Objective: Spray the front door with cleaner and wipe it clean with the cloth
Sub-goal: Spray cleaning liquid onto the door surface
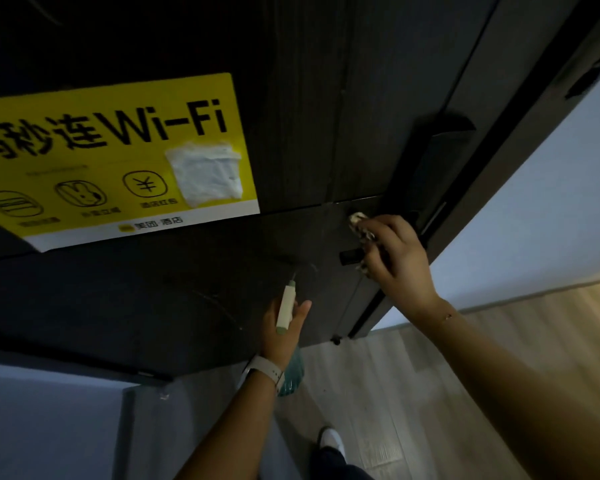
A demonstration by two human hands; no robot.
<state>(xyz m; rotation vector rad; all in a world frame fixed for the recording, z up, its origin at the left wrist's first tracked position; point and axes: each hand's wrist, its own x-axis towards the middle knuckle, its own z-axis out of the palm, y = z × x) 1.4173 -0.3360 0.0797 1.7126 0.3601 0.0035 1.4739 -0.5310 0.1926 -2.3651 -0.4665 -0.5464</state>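
Door [187,292]: dark, fills most of the view, seen from close and below; its right edge runs diagonally beside a pale wall [551,202]. Yellow Wi-Fi sticker [118,150] sits upper left on the door, with a torn white patch over one corner. Floor [413,393] is pale wood; a shoe [331,439] shows below. Handle [440,161] is a dark bar near the door's right edge, with a small latch knob [350,257] under it. Right hand [399,258] has its fingers curled round a bunched patterned cloth [361,226], pressing it on the door just beside the knob. Left hand [284,327] grips the sprayer [285,308], fingers wrapped on the neck, nozzle aimed at the door, close to it; the teal bottle body hangs below the wrist. Step judged: wiping around the hardware, lower panel partly done. Risks: cloth snagging on the knob or handle; spray or rubbing lifting the sticker's loose patch; mist reaching the lock; low light hiding missed streaks. Room: open door surface left of the cloth and downward; tight to the right, where handle, door edge and frame crowd the hand.
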